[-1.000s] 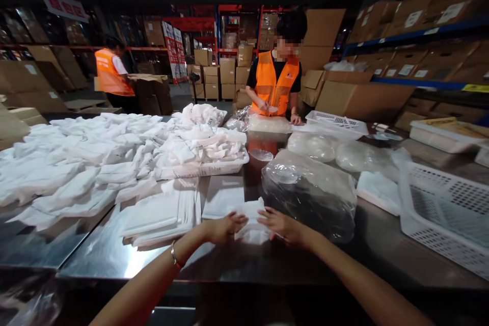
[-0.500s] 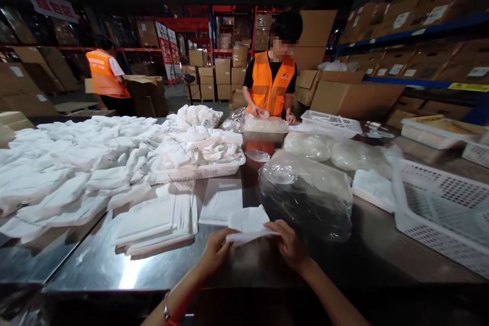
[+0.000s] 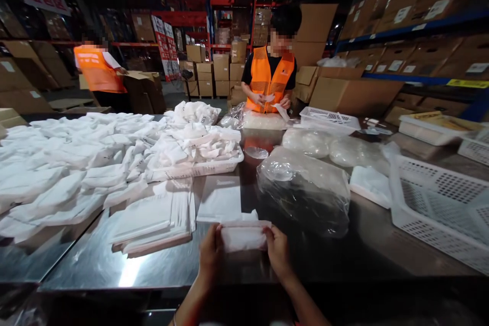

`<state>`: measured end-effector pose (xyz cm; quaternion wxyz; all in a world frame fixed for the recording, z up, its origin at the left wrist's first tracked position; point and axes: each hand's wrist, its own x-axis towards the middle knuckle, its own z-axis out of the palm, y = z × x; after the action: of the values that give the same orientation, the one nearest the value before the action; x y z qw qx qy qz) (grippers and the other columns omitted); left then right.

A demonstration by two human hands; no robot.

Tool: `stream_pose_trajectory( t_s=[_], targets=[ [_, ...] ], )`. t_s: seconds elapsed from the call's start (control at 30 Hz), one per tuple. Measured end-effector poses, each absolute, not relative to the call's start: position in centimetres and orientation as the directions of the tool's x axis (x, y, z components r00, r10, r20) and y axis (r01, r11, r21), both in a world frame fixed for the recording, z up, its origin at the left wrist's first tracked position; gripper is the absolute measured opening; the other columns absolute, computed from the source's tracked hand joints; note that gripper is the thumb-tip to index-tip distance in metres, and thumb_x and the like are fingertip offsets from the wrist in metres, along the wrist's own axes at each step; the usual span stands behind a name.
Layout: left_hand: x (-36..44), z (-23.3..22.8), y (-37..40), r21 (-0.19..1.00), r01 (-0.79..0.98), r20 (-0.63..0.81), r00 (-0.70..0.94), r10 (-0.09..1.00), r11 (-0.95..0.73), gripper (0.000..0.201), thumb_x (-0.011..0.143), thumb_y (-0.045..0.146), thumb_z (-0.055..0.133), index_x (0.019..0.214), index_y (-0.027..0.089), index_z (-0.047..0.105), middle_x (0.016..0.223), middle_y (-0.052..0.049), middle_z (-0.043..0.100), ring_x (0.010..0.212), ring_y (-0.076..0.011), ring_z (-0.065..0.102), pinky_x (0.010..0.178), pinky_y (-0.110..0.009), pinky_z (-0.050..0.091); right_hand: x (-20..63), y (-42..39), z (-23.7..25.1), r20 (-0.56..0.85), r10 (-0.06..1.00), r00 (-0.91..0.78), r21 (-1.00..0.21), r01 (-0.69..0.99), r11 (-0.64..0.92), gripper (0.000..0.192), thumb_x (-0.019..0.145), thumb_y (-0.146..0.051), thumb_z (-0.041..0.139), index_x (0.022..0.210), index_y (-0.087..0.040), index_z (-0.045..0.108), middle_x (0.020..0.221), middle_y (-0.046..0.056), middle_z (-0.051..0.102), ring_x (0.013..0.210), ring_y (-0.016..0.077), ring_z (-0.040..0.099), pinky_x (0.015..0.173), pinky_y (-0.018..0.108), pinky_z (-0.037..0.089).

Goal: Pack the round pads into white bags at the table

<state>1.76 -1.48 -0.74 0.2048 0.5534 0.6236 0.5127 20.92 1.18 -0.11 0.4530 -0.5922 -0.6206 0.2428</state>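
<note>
A small white folded cloth in a clear bag (image 3: 243,237) is held up between my two hands above the steel table (image 3: 160,270). My left hand (image 3: 210,253) grips its left end and my right hand (image 3: 278,252) grips its right end. Just beyond it lies a flat white sheet (image 3: 220,198). To the left sits a stack of flat white packets (image 3: 153,224). A large clear plastic bag with dark contents (image 3: 305,188) lies to the right of my hands.
A big heap of white cloths (image 3: 76,158) covers the left of the table, some in a white basket (image 3: 198,168). An empty white basket (image 3: 439,204) stands right. Across the table a person in an orange vest (image 3: 270,79) handles small items; another person in an orange vest (image 3: 95,69) stands far left. Cardboard boxes fill the shelves.
My hands drew the white piece off the table toward me and lifted it; now each hand holds one end. The view shifted slightly.
</note>
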Motion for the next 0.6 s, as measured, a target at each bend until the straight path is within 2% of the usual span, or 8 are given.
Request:
stream_pose_trajectory(
  t_s=[0.1,0.2,0.33,0.47,0.6],
  targets=[
    [1.4,-1.3,-1.5,0.850,0.519,0.276,-0.288,0.917,-0.093,0.039,0.095,0.045,0.031,0.090,0.020,0.061,0.072,-0.006,0.067,0.065,-0.0213,0.062,0.059,-0.030,0.045,20.3,0.9,-0.8,0.297,0.943,0.154,-0.748,0.651,0.129,0.077,0.086,-0.078,0.012,0.061,-0.021,0.057,0.056,0.013,0.062,0.052,0.0248,0.060,0.049,0.032,0.041],
    [1.1,-2.3,-1.3,0.827,0.559,0.255,-0.273,0.928,-0.063,0.039,0.095,0.041,0.030,0.103,0.021,0.062,0.095,-0.011,0.071,0.084,-0.0261,0.067,0.073,-0.037,0.050,20.1,1.1,-1.6,0.311,0.938,0.156,-0.644,0.760,0.087,0.081,0.086,-0.077,0.004,0.061,-0.022,0.058,0.058,0.016,0.064,0.051,0.0277,0.061,0.047,0.033,0.034],
    [0.8,-3.4,-1.3,0.795,0.605,0.236,-0.251,0.939,-0.038,0.046,0.095,0.039,0.025,0.116,0.016,0.059,0.118,-0.017,0.065,0.103,-0.0314,0.064,0.086,-0.046,0.050,20.3,1.4,-2.4,0.320,0.938,0.137,-0.525,0.849,0.055,0.083,0.089,-0.072,0.000,0.063,-0.022,0.062,0.058,0.016,0.065,0.052,0.0285,0.063,0.046,0.032,0.030],
    [1.0,-2.7,-1.4,0.729,0.684,0.149,-0.203,0.968,0.031,0.048,0.097,0.034,0.022,0.127,0.014,0.054,0.123,-0.019,0.062,0.100,-0.0313,0.066,0.082,-0.044,0.051,20.6,1.4,-2.7,0.314,0.942,0.116,-0.428,0.903,0.031,0.070,0.097,-0.057,0.012,0.069,-0.020,0.065,0.060,0.014,0.066,0.054,0.0266,0.065,0.046,0.030,0.029],
    [1.4,-0.5,-0.9,0.592,0.792,0.024,-0.199,0.980,0.146,0.046,0.100,0.029,0.022,0.130,0.013,0.052,0.111,-0.018,0.068,0.094,-0.0300,0.068,0.076,-0.039,0.051,20.6,1.5,-2.8,0.292,0.952,0.091,-0.353,0.935,0.019,0.047,0.097,-0.040,0.033,0.071,-0.020,0.066,0.063,0.012,0.068,0.056,0.0244,0.066,0.046,0.028,0.030]
  ],
)
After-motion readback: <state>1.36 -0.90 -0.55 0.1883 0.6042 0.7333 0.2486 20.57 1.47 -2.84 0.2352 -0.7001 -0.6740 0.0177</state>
